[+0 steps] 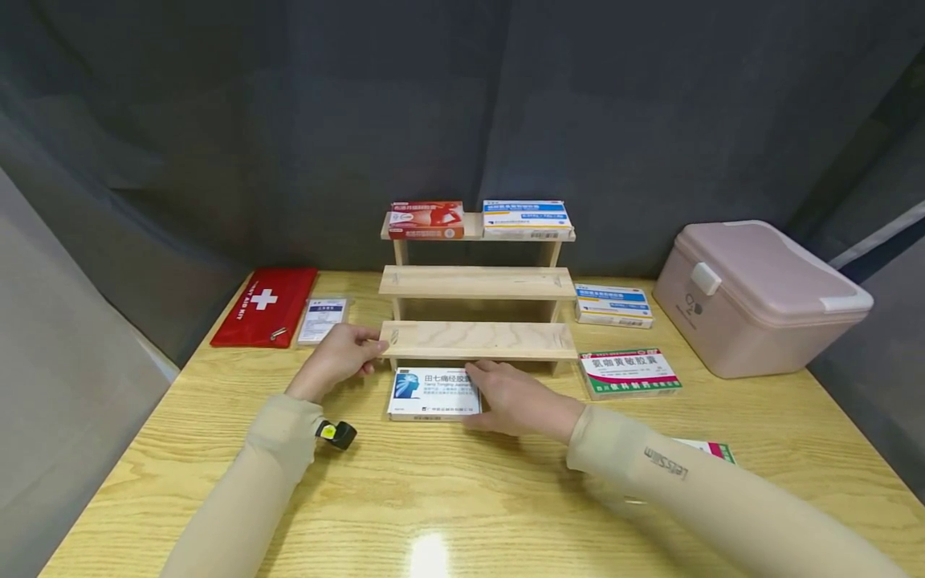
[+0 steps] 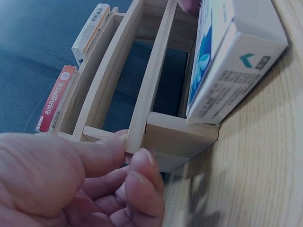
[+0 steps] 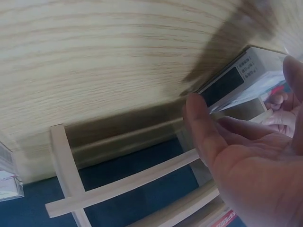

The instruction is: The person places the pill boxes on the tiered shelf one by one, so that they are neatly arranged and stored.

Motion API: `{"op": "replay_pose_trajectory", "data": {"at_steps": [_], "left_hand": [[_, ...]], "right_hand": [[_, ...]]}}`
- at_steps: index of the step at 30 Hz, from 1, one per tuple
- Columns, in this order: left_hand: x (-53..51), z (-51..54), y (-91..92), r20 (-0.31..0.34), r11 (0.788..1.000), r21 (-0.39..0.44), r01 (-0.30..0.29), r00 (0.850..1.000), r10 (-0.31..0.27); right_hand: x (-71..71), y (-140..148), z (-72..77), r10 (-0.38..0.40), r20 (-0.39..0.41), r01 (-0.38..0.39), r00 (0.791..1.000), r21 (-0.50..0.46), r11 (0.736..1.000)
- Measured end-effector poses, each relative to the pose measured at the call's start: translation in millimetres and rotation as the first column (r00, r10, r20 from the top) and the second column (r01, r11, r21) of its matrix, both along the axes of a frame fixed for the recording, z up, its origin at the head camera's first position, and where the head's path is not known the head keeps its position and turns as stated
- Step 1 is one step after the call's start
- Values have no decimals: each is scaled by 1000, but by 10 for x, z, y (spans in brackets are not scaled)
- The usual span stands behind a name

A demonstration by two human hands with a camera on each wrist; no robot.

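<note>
A white and blue medicine box [image 1: 433, 393] leans, face outward, at the front of a tiered wooden shelf [image 1: 477, 339]. My right hand [image 1: 516, 397] holds the box's right end, thumb at the lower front corner and fingers near the upper corner. In the right wrist view the box [image 3: 236, 80] shows its end panel beside that hand [image 3: 255, 156]. My left hand [image 1: 340, 357] pinches the left end of the lowest shelf board. The left wrist view shows its thumb and forefinger [image 2: 113, 165] on the board's end, with the box [image 2: 236, 71] farther right.
On the top tier lie a red box [image 1: 426, 221] and a blue-white box [image 1: 527, 220]. Left are a red first-aid pouch [image 1: 253, 309] and a small clear-cased pack [image 1: 322, 321]. Right are a blue-white box [image 1: 613, 305], a green-magenta box [image 1: 629, 372] and a pink lidded case [image 1: 751, 297].
</note>
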State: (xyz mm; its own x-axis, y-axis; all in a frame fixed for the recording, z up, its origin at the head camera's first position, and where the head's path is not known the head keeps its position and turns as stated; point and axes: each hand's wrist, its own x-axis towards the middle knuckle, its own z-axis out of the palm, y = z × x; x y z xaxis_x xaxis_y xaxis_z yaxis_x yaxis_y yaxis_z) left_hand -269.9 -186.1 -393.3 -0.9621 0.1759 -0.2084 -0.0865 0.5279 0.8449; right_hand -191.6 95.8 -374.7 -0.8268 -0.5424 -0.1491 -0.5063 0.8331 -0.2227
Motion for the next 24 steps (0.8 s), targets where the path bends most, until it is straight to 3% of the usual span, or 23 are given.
{"op": "replay_pose_trajectory", "data": {"at_steps": [10,18,24], "left_hand": [[13,18,13,-5,1000,9,10,1000,-10],[14,17,19,-8,1000,6,9,1000,-9],[12,15,3,-17,1000,5,8,1000,-8]], "right_hand": [[-5,-30,-26,38,-59,-37,998,25,999],[-14,-34,1,-29,41,28,999,32,999],[0,24,23,-32,55,32,998,14,999]]}}
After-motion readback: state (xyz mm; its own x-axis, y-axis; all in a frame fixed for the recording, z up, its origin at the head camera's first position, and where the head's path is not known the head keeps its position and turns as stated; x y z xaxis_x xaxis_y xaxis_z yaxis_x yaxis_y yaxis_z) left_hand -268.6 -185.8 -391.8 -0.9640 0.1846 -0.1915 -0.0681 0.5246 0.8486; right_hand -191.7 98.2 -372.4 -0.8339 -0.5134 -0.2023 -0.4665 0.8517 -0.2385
